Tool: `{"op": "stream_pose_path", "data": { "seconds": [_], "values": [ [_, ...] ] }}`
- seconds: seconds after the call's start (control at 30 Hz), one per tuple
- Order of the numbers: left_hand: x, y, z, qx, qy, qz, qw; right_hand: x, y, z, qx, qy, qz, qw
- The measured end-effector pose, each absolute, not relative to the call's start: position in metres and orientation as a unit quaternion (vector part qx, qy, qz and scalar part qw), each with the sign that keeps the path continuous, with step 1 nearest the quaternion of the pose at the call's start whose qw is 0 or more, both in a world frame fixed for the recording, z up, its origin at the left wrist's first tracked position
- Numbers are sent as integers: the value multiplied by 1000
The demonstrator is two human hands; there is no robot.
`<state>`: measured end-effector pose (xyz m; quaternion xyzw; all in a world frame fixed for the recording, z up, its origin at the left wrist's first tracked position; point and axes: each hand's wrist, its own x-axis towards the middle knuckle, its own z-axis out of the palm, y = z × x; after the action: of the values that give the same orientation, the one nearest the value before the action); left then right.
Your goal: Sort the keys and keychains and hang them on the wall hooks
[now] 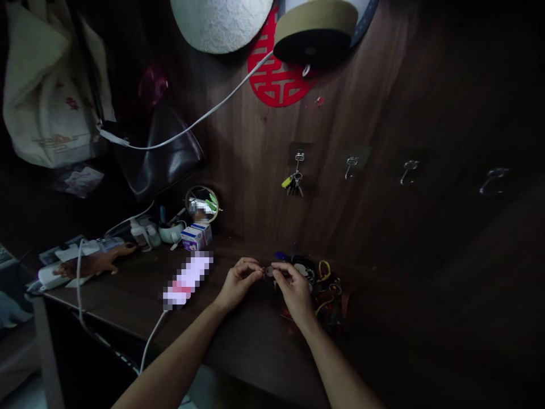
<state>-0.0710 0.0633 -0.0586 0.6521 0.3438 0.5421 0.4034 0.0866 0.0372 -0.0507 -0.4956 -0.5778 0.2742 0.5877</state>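
Both hands meet over the dark wooden desk, with a small key [269, 272] between them. My left hand [238, 282] is closed in a pinch at the key's left side; what sits in its fingertips, perhaps a ring, is too small to make out. My right hand [294, 289] pinches the key's right side between thumb and fingers. Just behind and right of that hand lies a dim pile of keys and colourful cords [330, 292], partly covered by it. Another bunch of keys [294, 184] with a yellow tag hangs on a wall hook above.
Three more hooks [351, 166] run along the wall to the right. Left of my hands lies a lit phone [187, 281] with a white cable. Small boxes [195, 236], a round mirror [202, 204] and bottles stand behind it. Bags [164, 150] hang at upper left.
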Motion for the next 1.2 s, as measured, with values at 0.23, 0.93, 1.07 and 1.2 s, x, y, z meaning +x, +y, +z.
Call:
{"op": "stream_pose_path", "data": {
  "seconds": [0.23,0.93,1.07,1.2],
  "values": [
    [-70,60,-54,628,341,510,479,87,36,-52,-461,-644,211,573],
    [-67,64,-57,587,403,504,489,92,36,-44,-482,-615,244,574],
    [-68,69,-61,550,414,515,511,97,39,-25,-473,-605,252,589],
    [-68,73,-64,538,411,522,519,103,50,12,-470,-608,235,595]
  ]
}}
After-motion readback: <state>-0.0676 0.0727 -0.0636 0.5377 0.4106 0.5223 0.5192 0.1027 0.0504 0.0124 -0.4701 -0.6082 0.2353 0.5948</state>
